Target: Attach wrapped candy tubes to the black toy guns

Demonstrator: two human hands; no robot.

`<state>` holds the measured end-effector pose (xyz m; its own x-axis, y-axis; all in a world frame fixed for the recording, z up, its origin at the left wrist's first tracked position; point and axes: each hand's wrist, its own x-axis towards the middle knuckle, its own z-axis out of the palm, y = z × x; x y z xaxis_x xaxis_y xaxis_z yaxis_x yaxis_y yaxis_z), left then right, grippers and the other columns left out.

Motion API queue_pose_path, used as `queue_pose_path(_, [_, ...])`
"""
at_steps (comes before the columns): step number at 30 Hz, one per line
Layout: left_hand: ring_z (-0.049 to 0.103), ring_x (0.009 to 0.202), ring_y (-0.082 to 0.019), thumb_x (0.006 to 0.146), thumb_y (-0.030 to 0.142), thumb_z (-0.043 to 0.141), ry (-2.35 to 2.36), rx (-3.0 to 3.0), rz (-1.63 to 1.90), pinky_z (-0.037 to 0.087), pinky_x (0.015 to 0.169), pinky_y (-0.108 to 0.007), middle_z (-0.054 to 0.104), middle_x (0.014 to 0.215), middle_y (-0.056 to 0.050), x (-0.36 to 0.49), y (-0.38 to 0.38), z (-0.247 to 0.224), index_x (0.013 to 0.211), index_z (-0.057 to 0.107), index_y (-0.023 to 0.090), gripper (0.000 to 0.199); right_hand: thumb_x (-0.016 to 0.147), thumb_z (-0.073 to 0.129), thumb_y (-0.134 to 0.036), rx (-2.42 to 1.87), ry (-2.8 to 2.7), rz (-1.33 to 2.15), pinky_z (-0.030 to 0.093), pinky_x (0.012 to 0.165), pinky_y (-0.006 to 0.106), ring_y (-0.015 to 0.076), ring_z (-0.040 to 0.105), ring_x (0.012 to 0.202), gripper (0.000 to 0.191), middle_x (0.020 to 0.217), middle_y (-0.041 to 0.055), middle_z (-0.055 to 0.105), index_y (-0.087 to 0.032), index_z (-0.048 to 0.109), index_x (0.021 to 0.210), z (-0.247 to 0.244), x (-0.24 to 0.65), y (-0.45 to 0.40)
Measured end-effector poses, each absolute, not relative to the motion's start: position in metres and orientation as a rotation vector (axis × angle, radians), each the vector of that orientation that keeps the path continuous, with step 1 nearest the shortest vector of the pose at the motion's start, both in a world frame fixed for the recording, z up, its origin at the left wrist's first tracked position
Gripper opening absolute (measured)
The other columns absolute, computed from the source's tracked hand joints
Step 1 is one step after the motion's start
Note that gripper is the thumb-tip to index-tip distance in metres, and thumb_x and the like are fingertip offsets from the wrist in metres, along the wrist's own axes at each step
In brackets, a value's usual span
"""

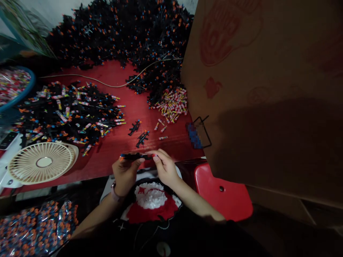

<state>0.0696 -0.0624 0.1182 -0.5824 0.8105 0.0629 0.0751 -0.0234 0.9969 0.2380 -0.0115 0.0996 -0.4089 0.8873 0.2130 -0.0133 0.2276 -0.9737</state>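
Note:
My left hand [125, 175] is closed round a small black toy gun [134, 156], held level just over the table's near edge, with its blue and orange end to the left. At the toy gun's right end, my right hand [166, 167] pinches a small pink-red tube [153, 155], mostly hidden by the fingers. Whether the tube is joined to the toy gun, I cannot tell. Beyond my hands lie loose black toy guns [142, 138] with orange and blue tips. A few candy-like tubes [163, 137] are scattered to their right, before a heap of such tubes [174, 105].
A huge pile of toy guns [120, 32] covers the back of the red table [125, 107]. More, with tubes on them, form a left heap [72, 110]. A cream fan [44, 162] stands front left. A cardboard box [254, 89] walls the right, above a red stool [225, 200].

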Motion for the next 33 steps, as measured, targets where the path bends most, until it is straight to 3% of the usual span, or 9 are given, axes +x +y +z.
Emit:
queue_pose_path(6, [0.081, 0.077, -0.024, 0.074, 0.038, 0.098, 1.691, 0.959, 1.652, 0.069, 0.077, -0.037, 0.085, 0.085, -0.007, 0.073, -0.066, 0.121, 0.084, 0.084, 0.019, 0.026, 0.116, 0.051, -0.048, -0.772, -1.668, 1.343, 0.058, 0.085, 0.038, 0.0242, 0.069, 0.094, 0.037, 0.101, 0.0084, 0.073, -0.027, 0.081, 0.124, 0.095, 0.241, -0.014])
queue_pose_path(14, [0.081, 0.076, -0.021, 0.076, 0.037, 0.1, 1.656, 1.075, 1.748, 0.068, 0.077, -0.032, 0.085, 0.085, -0.004, 0.069, -0.061, 0.124, 0.088, 0.084, 0.021, 0.026, 0.117, 0.045, -0.055, -0.838, -1.607, 1.329, 0.058, 0.091, 0.038, 0.0227, 0.069, 0.098, 0.047, 0.106, 0.008, 0.076, -0.025, 0.08, 0.122, 0.107, 0.249, -0.011])
queue_pose_path(22, [0.081, 0.082, -0.021, 0.081, 0.037, 0.097, 1.572, 1.121, 1.698, 0.069, 0.081, -0.035, 0.084, 0.091, -0.004, 0.073, -0.06, 0.122, 0.094, 0.083, 0.022, 0.024, 0.116, 0.049, -0.034, -0.819, -1.619, 1.179, 0.057, 0.085, 0.034, 0.0214, 0.069, 0.095, 0.031, 0.102, 0.0072, 0.072, -0.021, 0.077, 0.116, 0.108, 0.241, -0.017])
queue_pose_path(26, [0.08, 0.09, -0.021, 0.083, 0.027, 0.096, 1.446, 1.298, 1.621, 0.068, 0.085, -0.035, 0.083, 0.097, -0.004, 0.08, -0.055, 0.122, 0.099, 0.084, 0.023, 0.02, 0.113, 0.053, -0.027, -0.831, -1.572, 1.091, 0.056, 0.084, 0.034, 0.022, 0.069, 0.092, 0.023, 0.1, 0.0072, 0.071, -0.021, 0.075, 0.112, 0.105, 0.236, -0.021])
queue_pose_path(33, [0.076, 0.09, -0.019, 0.09, 0.015, 0.088, 1.388, 1.632, 1.616, 0.063, 0.082, -0.032, 0.08, 0.096, -0.004, 0.07, -0.054, 0.128, 0.094, 0.085, 0.022, 0.009, 0.112, 0.057, -0.05, -0.831, -1.457, 1.475, 0.057, 0.081, 0.033, 0.0222, 0.072, 0.091, 0.031, 0.101, 0.0074, 0.073, -0.023, 0.073, 0.116, 0.103, 0.239, -0.023])
